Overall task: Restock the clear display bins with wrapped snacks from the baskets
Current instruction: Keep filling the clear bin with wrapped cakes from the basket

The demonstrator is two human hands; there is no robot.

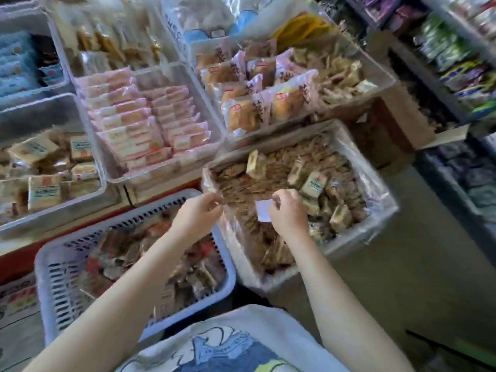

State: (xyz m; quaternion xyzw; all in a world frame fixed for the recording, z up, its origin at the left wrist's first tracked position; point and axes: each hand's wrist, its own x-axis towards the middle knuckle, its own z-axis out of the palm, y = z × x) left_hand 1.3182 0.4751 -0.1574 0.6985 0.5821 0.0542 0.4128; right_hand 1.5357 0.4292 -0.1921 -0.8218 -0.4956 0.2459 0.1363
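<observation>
Plastic-lined basket (381, 210) holds brown wrapped snacks (271, 167); right hand (288, 210) pinches paper slip (263, 210).

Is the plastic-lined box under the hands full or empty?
Nearly full: the plastic-lined box holds brown wrapped snacks heaped close to its rim.

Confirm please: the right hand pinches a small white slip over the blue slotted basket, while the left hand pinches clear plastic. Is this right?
Not quite. The head view shows the right hand pinching the white slip over the plastic-lined box of brown snacks, not the blue slotted basket. The left hand does pinch clear plastic.
</observation>
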